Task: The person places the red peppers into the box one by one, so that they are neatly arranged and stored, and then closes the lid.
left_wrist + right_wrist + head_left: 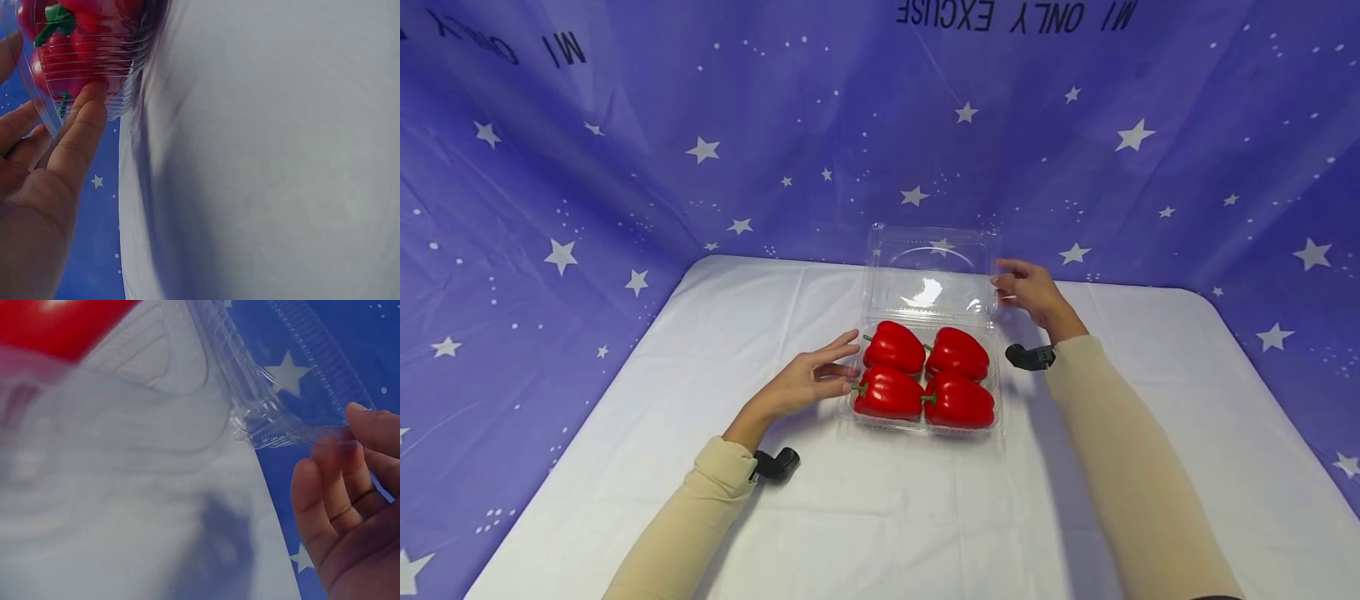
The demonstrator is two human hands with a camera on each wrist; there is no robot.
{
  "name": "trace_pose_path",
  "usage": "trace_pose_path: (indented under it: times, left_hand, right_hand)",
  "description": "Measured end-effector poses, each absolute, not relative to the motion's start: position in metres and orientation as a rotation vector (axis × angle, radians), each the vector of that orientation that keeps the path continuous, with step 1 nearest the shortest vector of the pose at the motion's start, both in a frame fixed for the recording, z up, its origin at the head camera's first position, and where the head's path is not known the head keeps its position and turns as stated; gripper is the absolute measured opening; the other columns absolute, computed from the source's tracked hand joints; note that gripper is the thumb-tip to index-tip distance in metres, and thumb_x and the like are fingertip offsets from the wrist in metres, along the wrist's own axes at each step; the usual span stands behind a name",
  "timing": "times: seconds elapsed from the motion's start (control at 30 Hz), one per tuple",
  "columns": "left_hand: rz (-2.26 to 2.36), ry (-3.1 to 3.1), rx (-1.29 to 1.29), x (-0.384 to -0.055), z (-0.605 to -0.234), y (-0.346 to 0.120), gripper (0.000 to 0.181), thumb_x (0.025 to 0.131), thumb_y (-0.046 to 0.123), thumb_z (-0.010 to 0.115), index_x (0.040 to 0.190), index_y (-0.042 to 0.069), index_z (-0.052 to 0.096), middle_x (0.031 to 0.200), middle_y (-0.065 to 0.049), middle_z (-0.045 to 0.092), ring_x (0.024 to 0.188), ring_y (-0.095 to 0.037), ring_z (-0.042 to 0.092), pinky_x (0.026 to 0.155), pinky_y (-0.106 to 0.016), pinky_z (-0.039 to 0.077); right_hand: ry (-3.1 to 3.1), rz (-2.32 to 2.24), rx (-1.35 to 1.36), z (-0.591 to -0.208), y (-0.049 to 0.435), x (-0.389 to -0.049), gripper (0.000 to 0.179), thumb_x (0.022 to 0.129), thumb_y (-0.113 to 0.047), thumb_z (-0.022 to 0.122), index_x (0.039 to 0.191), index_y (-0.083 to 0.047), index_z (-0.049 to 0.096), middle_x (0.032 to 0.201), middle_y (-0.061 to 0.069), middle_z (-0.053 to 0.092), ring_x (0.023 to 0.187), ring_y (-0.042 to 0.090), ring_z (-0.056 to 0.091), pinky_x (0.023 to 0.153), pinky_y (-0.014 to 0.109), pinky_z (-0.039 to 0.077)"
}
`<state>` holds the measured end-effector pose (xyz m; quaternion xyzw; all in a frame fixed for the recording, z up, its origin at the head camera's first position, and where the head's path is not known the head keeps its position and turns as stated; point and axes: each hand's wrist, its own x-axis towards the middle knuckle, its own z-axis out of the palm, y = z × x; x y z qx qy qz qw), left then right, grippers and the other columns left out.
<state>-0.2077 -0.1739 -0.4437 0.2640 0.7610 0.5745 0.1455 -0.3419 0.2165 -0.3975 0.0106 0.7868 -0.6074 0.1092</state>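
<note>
A clear plastic clamshell container (999, 408) sits on the table with its lid (925, 279) raised at the back. Several red bell peppers (961, 402) with green stems lie in the base in two rows. My left hand (805, 382) is at the base's left side, fingers mostly straight; in the left wrist view its fingertips (94, 94) reach the ribbed wall and rim. At the lid's right edge is my right hand (1033, 293). In the right wrist view its thumb (375, 425) and fingers pinch the thin clear edge of the lid.
A white cloth covers the table (880, 508). Purple-blue fabric (820, 142) with white stars hangs behind it and at both sides. Each wrist wears a black camera mount (777, 464). The raised lid stands close to the table's back edge.
</note>
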Motion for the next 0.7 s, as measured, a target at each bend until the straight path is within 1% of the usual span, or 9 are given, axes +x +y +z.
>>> trace_pose_path:
  times: [0.1,0.2,0.33,0.43,0.53,0.63,0.7]
  left_hand:
    - [1.653,2.199,0.760,-0.208,-0.444,-0.172,0.063,0.090,-0.003,0.065,0.147,-0.007,0.040,0.167,-0.011,0.020,0.125,-0.046,0.058,0.099,-0.020,0.055]
    - [1.649,2.206,0.753,-0.208,-0.444,-0.172,0.063,0.090,-0.002,0.066,0.147,-0.007,0.040,0.167,-0.011,0.021,0.125,-0.045,0.058,0.101,-0.024,0.055]
    - [1.639,2.221,0.749,-0.206,-0.443,-0.172,0.064,0.090,-0.002,0.067,0.147,-0.006,0.040,0.167,-0.012,0.020,0.125,-0.045,0.059,0.104,-0.030,0.054]
    - [1.642,2.223,0.751,-0.207,-0.443,-0.172,0.063,0.090,-0.002,0.066,0.148,-0.006,0.040,0.167,-0.011,0.020,0.125,-0.044,0.059,0.103,-0.030,0.055]
    - [1.648,2.218,0.753,-0.207,-0.443,-0.172,0.063,0.091,-0.002,0.066,0.148,-0.006,0.040,0.167,-0.010,0.020,0.125,-0.044,0.059,0.101,-0.025,0.055]
    - [1.647,2.218,0.760,-0.207,-0.444,-0.173,0.063,0.090,-0.001,0.067,0.148,-0.006,0.040,0.167,-0.011,0.020,0.125,-0.044,0.059,0.101,-0.023,0.055]
    - [1.646,2.220,0.770,-0.207,-0.444,-0.174,0.063,0.091,-0.001,0.067,0.148,-0.007,0.039,0.167,-0.013,0.019,0.124,-0.044,0.059,0.101,-0.023,0.055]
  right_hand:
    - [2.313,-1.849,0.028,-0.395,0.218,-0.342,0.053,0.099,-0.010,0.058,0.148,0.001,0.040,0.092,-0.010,0.059,0.080,0.006,0.062,0.075,0.019,0.060]
    - [2.276,-1.952,0.015,-0.392,0.218,-0.344,0.051,0.098,-0.005,0.058,0.145,0.004,0.041,0.089,-0.009,0.061,0.075,0.006,0.063,0.068,0.017,0.061]
    - [2.214,-2.059,-0.044,-0.387,0.218,-0.344,0.051,0.096,0.001,0.058,0.145,0.003,0.041,0.088,-0.007,0.060,0.072,0.007,0.064,0.064,0.019,0.061]
    - [2.212,-2.084,-0.069,-0.383,0.218,-0.343,0.048,0.097,0.002,0.056,0.144,0.000,0.044,0.088,-0.006,0.060,0.073,0.007,0.064,0.064,0.020,0.062]
    - [2.235,-2.071,-0.068,-0.378,0.218,-0.341,0.048,0.098,0.001,0.056,0.145,-0.005,0.045,0.090,-0.007,0.059,0.075,0.008,0.063,0.066,0.021,0.062]
    - [2.251,-2.041,-0.073,-0.374,0.217,-0.339,0.052,0.098,0.000,0.056,0.148,-0.009,0.043,0.091,-0.007,0.058,0.075,0.008,0.062,0.068,0.022,0.063]
    - [2.250,-2.033,-0.080,-0.372,0.217,-0.338,0.054,0.098,0.001,0.056,0.149,-0.009,0.041,0.092,-0.006,0.057,0.076,0.009,0.062,0.068,0.023,0.063]
